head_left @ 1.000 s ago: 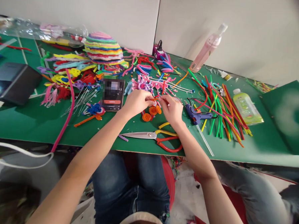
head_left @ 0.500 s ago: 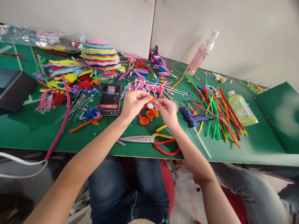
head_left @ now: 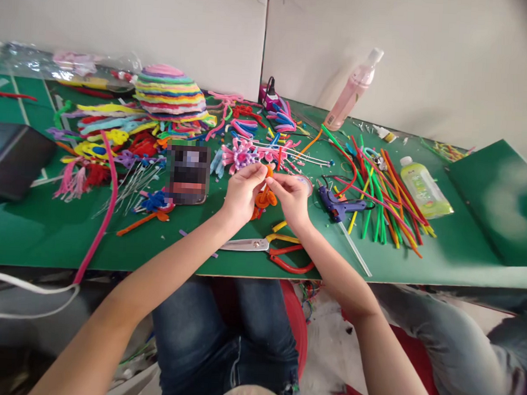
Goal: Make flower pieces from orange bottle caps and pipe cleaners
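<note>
Looking past the jeans (head_left: 204, 324) and the scissors (head_left: 261, 243), which lay on the green table (head_left: 67, 240) with blades toward the left, I had both hands almost touching. The left hand (head_left: 244, 190) was drawn into a pinch on a small orange piece (head_left: 269, 171); the right hand (head_left: 292, 196) met it opposite, thumb and fingers closed in on the same piece. Orange loops (head_left: 266, 198) showed just below, between the hands; whether they were joined to it, I couldn't tell. I judged the step to be shaping or fastening that piece, the next move calling for a steady grip and small fingertip turns. Off right lay the glue gun (head_left: 340, 207) and fanned stems (head_left: 391, 198); off left, the phone (head_left: 194, 173). Farther back sat a striped dome (head_left: 169, 92), and a pink bottle (head_left: 353, 90) stood near the pale wall (head_left: 123, 13).
</note>
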Motion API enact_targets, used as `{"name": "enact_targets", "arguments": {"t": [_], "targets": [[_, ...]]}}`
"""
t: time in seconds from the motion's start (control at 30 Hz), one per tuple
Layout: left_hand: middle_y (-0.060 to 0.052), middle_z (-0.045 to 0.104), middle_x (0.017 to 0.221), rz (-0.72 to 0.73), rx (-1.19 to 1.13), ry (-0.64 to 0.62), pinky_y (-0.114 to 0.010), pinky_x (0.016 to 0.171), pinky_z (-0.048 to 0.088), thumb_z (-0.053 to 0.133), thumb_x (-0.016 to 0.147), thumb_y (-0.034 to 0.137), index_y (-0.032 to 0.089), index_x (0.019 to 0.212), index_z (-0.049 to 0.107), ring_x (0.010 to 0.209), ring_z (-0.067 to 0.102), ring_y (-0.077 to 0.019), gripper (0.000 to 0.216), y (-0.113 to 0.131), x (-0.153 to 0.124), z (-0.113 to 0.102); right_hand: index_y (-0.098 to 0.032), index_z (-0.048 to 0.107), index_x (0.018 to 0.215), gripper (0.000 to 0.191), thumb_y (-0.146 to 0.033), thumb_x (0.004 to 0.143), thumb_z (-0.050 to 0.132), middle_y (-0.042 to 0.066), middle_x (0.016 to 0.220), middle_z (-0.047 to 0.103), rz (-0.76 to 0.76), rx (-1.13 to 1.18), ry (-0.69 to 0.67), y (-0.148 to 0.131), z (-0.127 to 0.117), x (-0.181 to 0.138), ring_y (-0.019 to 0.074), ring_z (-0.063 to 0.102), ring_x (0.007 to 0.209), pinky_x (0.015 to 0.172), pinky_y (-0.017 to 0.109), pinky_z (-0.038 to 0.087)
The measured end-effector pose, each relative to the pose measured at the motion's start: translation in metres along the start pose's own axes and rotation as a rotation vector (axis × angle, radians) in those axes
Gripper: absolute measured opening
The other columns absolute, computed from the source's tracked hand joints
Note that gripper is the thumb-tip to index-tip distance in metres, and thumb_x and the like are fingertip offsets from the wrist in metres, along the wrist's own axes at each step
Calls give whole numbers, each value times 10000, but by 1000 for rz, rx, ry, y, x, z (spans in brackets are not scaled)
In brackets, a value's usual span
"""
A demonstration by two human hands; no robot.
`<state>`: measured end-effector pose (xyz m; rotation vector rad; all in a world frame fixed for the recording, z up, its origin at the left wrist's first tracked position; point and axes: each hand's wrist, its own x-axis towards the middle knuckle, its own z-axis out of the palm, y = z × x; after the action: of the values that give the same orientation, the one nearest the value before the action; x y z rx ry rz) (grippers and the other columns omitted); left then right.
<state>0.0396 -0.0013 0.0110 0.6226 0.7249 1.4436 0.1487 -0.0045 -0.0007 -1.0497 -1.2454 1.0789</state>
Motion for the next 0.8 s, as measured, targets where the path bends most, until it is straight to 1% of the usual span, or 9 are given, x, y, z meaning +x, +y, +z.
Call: {"name": "enact_targets", "arguments": {"t": [0.1,0.23,0.33,0.43,0.5,0.57,0.67,0.73,0.8], "targets": [[12,706,821,-59,-30,-13,-217,714,490,813,611,262,203,704,696,740,624,-92,160,-1,0,1,-206,705,813,299,-479,691,714,-5,744,685,-35,-25,12,4,2,0,118,579,657,626,264,474],[-4,698,866,15,99,-8,-239,755,487,812,588,255,199,699,703,802,626,-114,165,7,4,0,-203,677,816,277,-474,775,636,-6,720,644,-122,-122,61,2,1,0,117,562,651,614,264,455],[-41,694,958,30,307,-112,-270,781,492,818,564,269,167,671,694,852,634,-150,193,22,8,-4,-196,654,798,240,-427,827,596,-2,724,636,-256,-255,62,-4,-5,1,122,560,667,644,276,444],[-57,705,906,25,578,-272,-301,778,503,807,594,305,160,770,705,822,645,-172,250,41,9,-10,-192,656,783,197,-353,858,571,4,701,634,-407,-527,-20,-12,-13,2,137,553,683,673,296,418],[-59,718,876,82,799,-347,-314,772,506,776,644,334,172,871,718,804,651,-187,284,49,9,-13,-191,669,797,173,-307,868,562,16,719,647,-492,-752,-76,-16,-17,2,153,559,718,698,314,391],[-62,732,877,171,1027,-388,-326,773,502,728,698,362,187,884,736,803,656,-209,256,51,9,-16,-193,685,828,160,-278,875,558,28,752,663,-550,-947,-117,-18,-20,2,168,567,760,726,331,365],[-59,740,809,319,1339,-364,-364,805,481,700,728,362,221,793,762,812,654,-249,168,47,9,-19,-195,697,858,168,-268,887,549,43,783,672,-561,-1099,-190,-15,-21,3,181,574,796,740,333,357],[-48,734,741,404,1461,-306,-386,842,460,710,721,340,253,762,768,832,651,-267,112,43,9,-20,-191,698,858,162,-264,884,557,47,794,674,-536,-1073,-217,-13,-22,5,177,579,791,729,314,378],[-38,729,713,440,1473,-256,-374,836,459,720,712,339,269,745,769,828,655,-264,91,42,8,-20,-191,695,875,142,-265,875,573,40,806,677,-498,-970,-216,-12,-24,7,164,585,768,704,287,405]]}}
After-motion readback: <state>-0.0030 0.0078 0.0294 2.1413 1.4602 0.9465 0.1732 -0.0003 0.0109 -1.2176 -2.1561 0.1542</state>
